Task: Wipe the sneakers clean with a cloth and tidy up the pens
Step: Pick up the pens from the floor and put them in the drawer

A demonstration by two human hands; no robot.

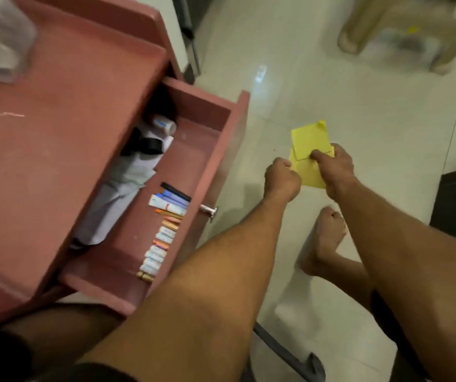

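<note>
The left hand point(282, 179) and right hand point(337, 166) are pinching the cloth point(309, 139); pens point(163, 230) are lying ordered in the drawer point(202, 106); wiping probably remains.

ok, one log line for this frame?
left hand grips yellow cloth | right hand pinches same cloth | drawer open | pens lined up inside | sneakers not in view

Left hand point(282, 179), right hand point(337, 172), forearms point(221, 257) bare; foot point(324, 238) bare; dark shorts point(386, 307).

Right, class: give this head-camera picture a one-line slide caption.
The left hand and right hand grip a folded yellow cloth beside the open drawer, where pens lie in a row.
</note>
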